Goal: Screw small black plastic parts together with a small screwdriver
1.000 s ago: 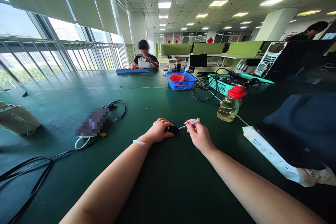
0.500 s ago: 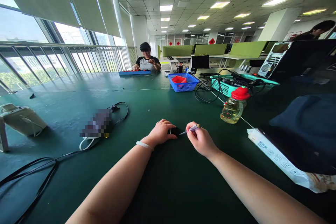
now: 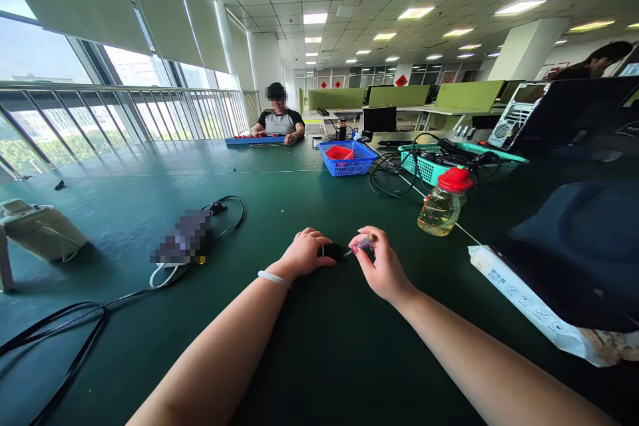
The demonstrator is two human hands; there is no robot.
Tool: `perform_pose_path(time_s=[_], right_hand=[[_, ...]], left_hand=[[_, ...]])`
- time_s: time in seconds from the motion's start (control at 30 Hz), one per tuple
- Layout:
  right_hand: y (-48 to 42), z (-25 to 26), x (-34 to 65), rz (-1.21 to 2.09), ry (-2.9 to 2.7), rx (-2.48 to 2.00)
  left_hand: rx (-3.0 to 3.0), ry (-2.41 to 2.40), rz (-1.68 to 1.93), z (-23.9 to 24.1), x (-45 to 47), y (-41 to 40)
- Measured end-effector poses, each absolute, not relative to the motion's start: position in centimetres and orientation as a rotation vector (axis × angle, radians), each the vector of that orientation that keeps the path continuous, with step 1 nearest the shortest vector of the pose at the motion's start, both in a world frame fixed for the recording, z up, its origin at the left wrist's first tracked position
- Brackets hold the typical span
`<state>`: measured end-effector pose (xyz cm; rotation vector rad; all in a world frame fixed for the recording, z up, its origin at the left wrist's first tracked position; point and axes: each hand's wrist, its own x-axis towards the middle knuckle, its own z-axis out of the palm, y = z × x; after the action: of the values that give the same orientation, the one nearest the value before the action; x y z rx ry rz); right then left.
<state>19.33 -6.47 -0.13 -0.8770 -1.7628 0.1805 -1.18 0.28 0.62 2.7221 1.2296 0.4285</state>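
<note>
In the head view, my left hand, with a white band at the wrist, grips a small black object against the dark green table. Thumb and fingers close on its left side; what kind of thing it is I cannot make out. My right hand pinches a slim screwdriver with a see-through handle. The tool slants down to the left, and its thin shaft points at the black object's right edge. Whether the tip touches it is too dark to tell.
A bottle with a red lid stands right of my hands, near a white packet and dark cloth. Beyond are a blue basket and a teal basket of cables. A cord runs left. A person sits opposite.
My right fingers have shifted along the screwdriver, and its handle has swung slightly left. My left hand stays on the black object. The person opposite has lowered a hand to the table.
</note>
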Motion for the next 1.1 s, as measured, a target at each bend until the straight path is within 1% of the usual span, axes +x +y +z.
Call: perform_pose_path(time_s=[0.2, 0.43, 0.63, 0.77, 1.1], right_hand=[[-6.1, -0.7, 19.6, 0.187, -1.773, -0.883], [-6.7, 0.4, 19.7, 0.209, -1.791, -0.873], [-7.6, 1.2, 19.2, -0.029, -1.869, -0.715], [-7.7, 1.3, 18.6, -0.103, -1.944, -0.621], [-7.7, 1.2, 18.8, -0.176, -1.894, -0.737]], left_hand=[[2.723, 1.204, 0.443, 0.6, -1.2, 0.3], [2.724, 1.222, 0.451, 0.6, -1.1, 0.3], [2.738, 1.224, 0.466, 0.6, -1.1, 0.2], [2.744, 1.188, 0.513, 0.6, -1.0, 0.1], [2.758, 1.222, 0.490, 0.7, -0.9, 0.1]])
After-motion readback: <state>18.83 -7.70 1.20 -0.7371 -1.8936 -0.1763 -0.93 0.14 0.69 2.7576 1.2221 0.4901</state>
